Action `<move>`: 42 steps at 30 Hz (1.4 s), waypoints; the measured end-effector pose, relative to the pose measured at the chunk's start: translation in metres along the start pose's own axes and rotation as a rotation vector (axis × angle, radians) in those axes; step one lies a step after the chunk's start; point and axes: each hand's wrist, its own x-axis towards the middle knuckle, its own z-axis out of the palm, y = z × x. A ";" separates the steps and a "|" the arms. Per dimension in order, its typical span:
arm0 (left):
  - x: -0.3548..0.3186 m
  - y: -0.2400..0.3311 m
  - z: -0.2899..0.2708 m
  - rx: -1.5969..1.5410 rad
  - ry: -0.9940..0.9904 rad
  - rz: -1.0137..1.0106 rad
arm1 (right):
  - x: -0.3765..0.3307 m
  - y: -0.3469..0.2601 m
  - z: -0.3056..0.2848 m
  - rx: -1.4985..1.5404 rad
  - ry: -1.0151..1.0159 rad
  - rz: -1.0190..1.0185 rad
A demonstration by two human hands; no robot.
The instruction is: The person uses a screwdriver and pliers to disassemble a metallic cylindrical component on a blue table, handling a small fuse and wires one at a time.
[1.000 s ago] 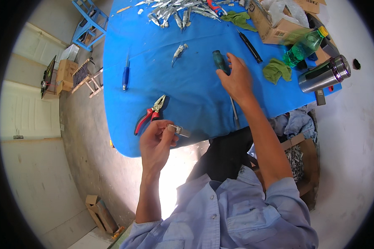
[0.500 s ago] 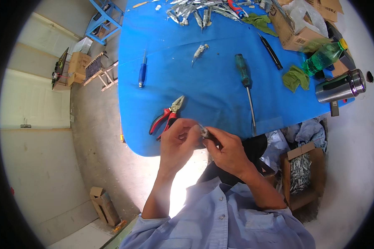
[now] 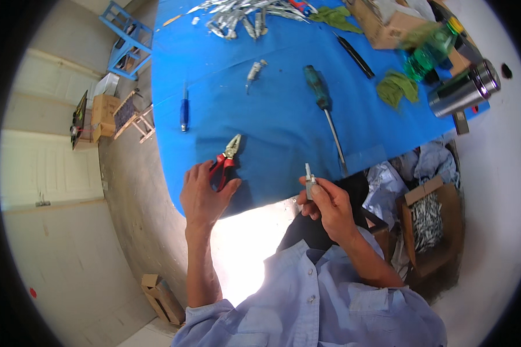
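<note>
Pinched upright in my right hand [image 3: 330, 209] is a small silvery metal part [image 3: 310, 184] with a narrow pale tip pointing away from me. My left hand [image 3: 202, 194] is at the near edge of the table, over the handles of the red-handled pliers [image 3: 230, 151]. Its thumb and fingers are apart on either side of the handles; whether they touch is hard to see. The pliers' jaws point away from me. Farther off lies a similar pale metal piece [image 3: 253, 73] with a thin tip.
On the blue-covered table [image 3: 260, 115] lie a blue-handled screwdriver [image 3: 184, 113], a green-handled screwdriver [image 3: 318, 87], a black pen-like tool [image 3: 356, 56] and a heap of metal parts [image 3: 237, 16]. A green bottle [image 3: 431, 55] and steel flask [image 3: 466, 89] stand right. Below is a box of metal pieces [image 3: 428, 222].
My hands were together at the small metal part. The left has moved away leftward to the pliers' handles; the right, holding the part, has shifted rightward. The view has shifted slightly.
</note>
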 end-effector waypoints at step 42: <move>-0.150 0.129 0.010 -1.115 -0.724 -0.093 | -0.086 0.010 -0.058 -0.733 0.304 -0.842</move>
